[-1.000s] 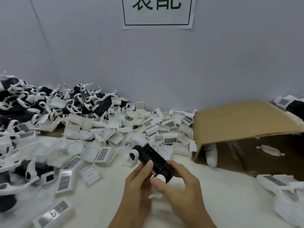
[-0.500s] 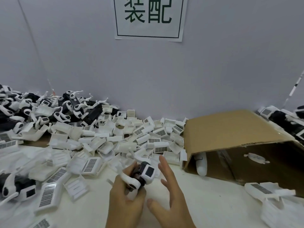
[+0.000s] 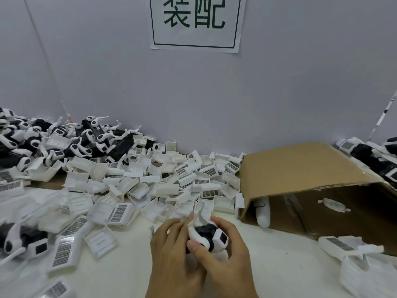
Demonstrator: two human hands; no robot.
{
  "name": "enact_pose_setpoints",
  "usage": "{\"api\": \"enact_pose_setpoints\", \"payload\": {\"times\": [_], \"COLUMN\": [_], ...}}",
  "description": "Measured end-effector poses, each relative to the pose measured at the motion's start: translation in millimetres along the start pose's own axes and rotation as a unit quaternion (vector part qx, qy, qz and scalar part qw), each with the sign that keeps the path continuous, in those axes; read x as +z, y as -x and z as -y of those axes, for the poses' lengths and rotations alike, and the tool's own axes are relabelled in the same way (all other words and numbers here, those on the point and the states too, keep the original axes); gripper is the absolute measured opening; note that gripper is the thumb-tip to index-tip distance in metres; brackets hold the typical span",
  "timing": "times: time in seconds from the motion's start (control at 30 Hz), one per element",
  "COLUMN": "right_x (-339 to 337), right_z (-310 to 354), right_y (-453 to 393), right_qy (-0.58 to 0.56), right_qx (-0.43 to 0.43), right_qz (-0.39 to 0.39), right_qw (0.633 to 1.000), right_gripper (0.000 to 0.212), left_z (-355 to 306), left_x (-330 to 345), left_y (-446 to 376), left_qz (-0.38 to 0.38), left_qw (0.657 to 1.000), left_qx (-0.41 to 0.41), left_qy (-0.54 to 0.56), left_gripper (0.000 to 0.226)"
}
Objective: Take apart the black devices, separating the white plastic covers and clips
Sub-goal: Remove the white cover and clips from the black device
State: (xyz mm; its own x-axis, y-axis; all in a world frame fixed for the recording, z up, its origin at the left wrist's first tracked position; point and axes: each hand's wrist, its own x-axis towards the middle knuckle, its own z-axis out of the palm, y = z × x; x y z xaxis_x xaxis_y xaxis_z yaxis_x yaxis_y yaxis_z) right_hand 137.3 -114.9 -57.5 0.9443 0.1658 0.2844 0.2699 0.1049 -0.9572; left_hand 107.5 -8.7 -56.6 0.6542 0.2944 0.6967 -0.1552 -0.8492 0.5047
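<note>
Holding position at bottom centre, just above the tabletop [image 3: 279, 276]: one black device [image 3: 205, 231], with a curved white clip [image 3: 196, 236] across its near face and a white cover [image 3: 220, 240] with a dark square window on its right end. The left hand [image 3: 171, 252] has its grip wrapped round the device's left side, one fingertip raised against the clip's upper end. The right hand [image 3: 227, 257] has its grip closed on the same device from the right, thumb pressed on the clip's lower end and fingers curled over the cover. The device is mostly hidden between the two hands; whether any part has come loose cannot be told.

Just beyond the hands lies a spread of loose white covers [image 3: 150, 186], many with barcode labels, reaching back to the wall [image 3: 279, 93]. At far left, a heap of unopened devices [image 3: 92, 140], black with white clips, is piled against the wall. One more such device [image 3: 23, 239] lies at the left edge.

To the right, a cardboard box [image 3: 300, 168] lies on its side, open toward the camera, with white clips [image 3: 333, 204] inside. Further white parts [image 3: 343, 247] rest in front of it. A paper sign [image 3: 196, 22] with green characters is fixed to the wall.
</note>
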Motion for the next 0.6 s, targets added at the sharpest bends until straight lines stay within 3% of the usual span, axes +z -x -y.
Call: {"api": "enact_pose_setpoints", "payload": {"times": [0.1, 0.2, 0.27, 0.37, 0.43, 0.5, 0.6], "right_x": [2, 1, -1, -2, -3, -3, -4], "right_z": [-1, 2, 5, 8, 10, 11, 12], "right_y": [-1, -4, -5, -6, -4, -1, 3], "right_qy": [0.02, 0.052, 0.045, -0.019, -0.011, 0.048, 0.122], "right_qx": [0.02, 0.016, 0.011, -0.011, -0.028, -0.065, -0.107], "right_qz": [-0.037, -0.065, -0.066, -0.06, -0.046, -0.028, 0.021], "right_qw": [0.999, 0.996, 0.997, 0.998, 0.998, 0.996, 0.986], "right_gripper": [0.063, 0.061, 0.069, 0.093, 0.096, 0.085, 0.079], "left_z": [-1, 4, 8, 0, 0, 6, 10], "left_x": [1, 2, 2, -7, -9, -13, -22], "left_y": [2, 1, 3, 2, -3, -11, -18], "left_qz": [-0.009, -0.069, -0.083, -0.106, -0.124, -0.094, -0.023], "left_qw": [0.998, 0.994, 0.994, 0.965, 0.903, 0.817, 0.622], "left_qx": [0.016, 0.07, 0.069, -0.073, -0.177, -0.28, -0.465], "left_qy": [-0.056, -0.053, 0.016, 0.23, 0.372, 0.496, 0.63], "left_gripper": [0.067, 0.073, 0.079, 0.059, 0.036, 0.024, 0.044]}}
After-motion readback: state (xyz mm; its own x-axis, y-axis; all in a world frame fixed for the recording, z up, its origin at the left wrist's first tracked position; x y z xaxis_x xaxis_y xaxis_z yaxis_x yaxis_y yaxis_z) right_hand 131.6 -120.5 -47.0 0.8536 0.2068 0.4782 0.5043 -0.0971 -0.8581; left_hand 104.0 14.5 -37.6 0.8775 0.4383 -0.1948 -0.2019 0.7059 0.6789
